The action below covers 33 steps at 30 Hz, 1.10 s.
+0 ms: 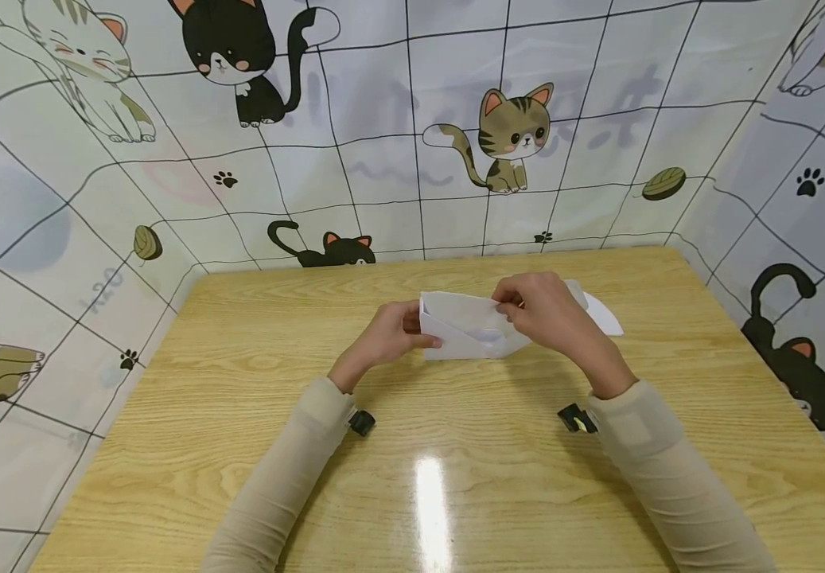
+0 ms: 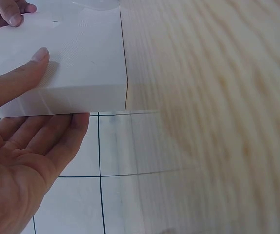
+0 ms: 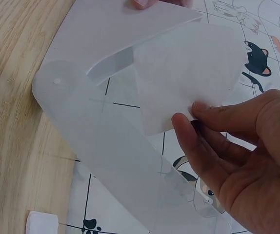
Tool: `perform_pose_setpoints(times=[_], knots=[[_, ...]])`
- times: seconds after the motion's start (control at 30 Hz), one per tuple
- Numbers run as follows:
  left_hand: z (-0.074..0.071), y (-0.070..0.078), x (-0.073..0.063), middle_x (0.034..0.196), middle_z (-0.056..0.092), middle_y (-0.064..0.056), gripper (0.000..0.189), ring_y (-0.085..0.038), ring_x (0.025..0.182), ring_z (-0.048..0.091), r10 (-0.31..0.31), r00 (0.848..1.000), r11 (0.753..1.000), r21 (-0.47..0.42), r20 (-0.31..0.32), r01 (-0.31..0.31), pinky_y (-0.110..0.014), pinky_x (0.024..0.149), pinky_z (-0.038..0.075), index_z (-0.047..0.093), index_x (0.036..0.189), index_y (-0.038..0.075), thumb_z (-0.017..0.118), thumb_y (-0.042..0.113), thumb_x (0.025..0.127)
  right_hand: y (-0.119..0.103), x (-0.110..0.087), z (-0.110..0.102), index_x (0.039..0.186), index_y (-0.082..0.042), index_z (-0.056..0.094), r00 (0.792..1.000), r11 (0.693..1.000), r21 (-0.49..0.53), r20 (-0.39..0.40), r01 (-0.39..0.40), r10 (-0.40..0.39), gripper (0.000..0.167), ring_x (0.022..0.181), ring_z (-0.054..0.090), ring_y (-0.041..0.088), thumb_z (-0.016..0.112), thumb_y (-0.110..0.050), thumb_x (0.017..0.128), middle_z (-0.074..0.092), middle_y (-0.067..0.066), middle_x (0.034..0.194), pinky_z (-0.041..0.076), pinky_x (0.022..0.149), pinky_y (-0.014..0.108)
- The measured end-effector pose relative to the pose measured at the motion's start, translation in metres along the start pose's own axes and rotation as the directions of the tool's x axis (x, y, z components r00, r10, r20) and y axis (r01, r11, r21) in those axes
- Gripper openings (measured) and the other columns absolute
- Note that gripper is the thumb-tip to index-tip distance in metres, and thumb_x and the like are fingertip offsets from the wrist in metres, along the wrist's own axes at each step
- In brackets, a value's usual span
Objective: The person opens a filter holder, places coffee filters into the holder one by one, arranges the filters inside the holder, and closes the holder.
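Observation:
My left hand (image 1: 387, 334) grips one end of a flat white box (image 2: 89, 53), thumb on its top face and fingers beneath. A translucent lid (image 3: 106, 134) is swung out from the box, joined at a rounded corner with a small round pivot. Beside it, the opening in the box edge shows. The thumb and fingers of my right hand (image 3: 247, 141) pinch the lower edge of a thin, soft-looking white sheet (image 3: 189, 73). This sheet overlaps the box's opening side in the right wrist view. In the head view the right hand covers part of box and lid.
The light wood table (image 1: 276, 493) lies under both forearms. Black wrist cameras (image 1: 362, 422) hang beside the sleeves. A white cloth backdrop (image 1: 376, 183) with cats and grid lines surrounds the table's back and sides.

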State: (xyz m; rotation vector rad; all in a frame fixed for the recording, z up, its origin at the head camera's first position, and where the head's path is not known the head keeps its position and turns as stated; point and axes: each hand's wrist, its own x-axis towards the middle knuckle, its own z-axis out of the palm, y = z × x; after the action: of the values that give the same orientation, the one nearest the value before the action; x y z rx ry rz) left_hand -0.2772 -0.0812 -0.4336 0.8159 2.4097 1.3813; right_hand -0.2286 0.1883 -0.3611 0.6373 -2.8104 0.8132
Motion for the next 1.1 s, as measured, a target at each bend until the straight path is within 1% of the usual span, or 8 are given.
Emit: perform_pose_setpoints(times=[0.3,0.63,0.87,1.1], knots=[[0.0,-0.001,0.001,0.114,0.077,-0.011,0.041,-0.02,0.097,0.077,0.003,1.0,1.0,-0.004,0.002,-0.003,-0.031,0.082,0.063,0.069,0.126,0.008,0.084,0.011,0.088,0.0,0.001,0.001,0.101,-0.001,0.08,0.999,1.0,-0.005,0.033,0.001,-0.001,0.013,0.081,0.074,0.024,0.068,0.001,0.095,0.079,0.014,0.094,0.059,0.071,0.042],[0.001,-0.003,0.002,0.114,0.077,-0.012,0.043,-0.021,0.096,0.078,0.008,1.0,1.0,-0.016,-0.005,-0.008,-0.032,0.082,0.063,0.07,0.126,0.008,0.085,0.01,0.086,0.003,0.002,0.004,0.095,-0.006,0.08,0.998,0.998,-0.044,0.047,0.046,-0.044,0.013,0.073,0.067,0.017,0.069,0.002,0.094,0.078,0.008,0.088,0.054,0.067,0.037],[0.001,-0.002,0.001,0.115,0.077,-0.011,0.043,-0.021,0.098,0.077,0.008,1.0,1.0,-0.003,-0.003,-0.008,-0.032,0.083,0.063,0.069,0.127,0.008,0.085,0.011,0.087,0.004,0.003,0.007,0.092,-0.006,0.079,0.997,0.999,-0.03,0.063,0.044,-0.043,0.015,0.068,0.063,0.015,0.068,0.004,0.093,0.077,0.007,0.084,0.051,0.063,0.033],[0.0,-0.001,0.001,0.117,0.077,-0.011,0.043,-0.021,0.099,0.077,0.008,1.0,1.0,0.008,0.001,-0.008,-0.032,0.084,0.063,0.069,0.127,0.008,0.084,0.012,0.087,0.005,0.004,0.01,0.091,-0.006,0.078,0.996,0.998,-0.039,0.074,0.053,-0.05,0.016,0.067,0.061,0.015,0.067,0.006,0.093,0.076,0.007,0.083,0.049,0.062,0.032]])
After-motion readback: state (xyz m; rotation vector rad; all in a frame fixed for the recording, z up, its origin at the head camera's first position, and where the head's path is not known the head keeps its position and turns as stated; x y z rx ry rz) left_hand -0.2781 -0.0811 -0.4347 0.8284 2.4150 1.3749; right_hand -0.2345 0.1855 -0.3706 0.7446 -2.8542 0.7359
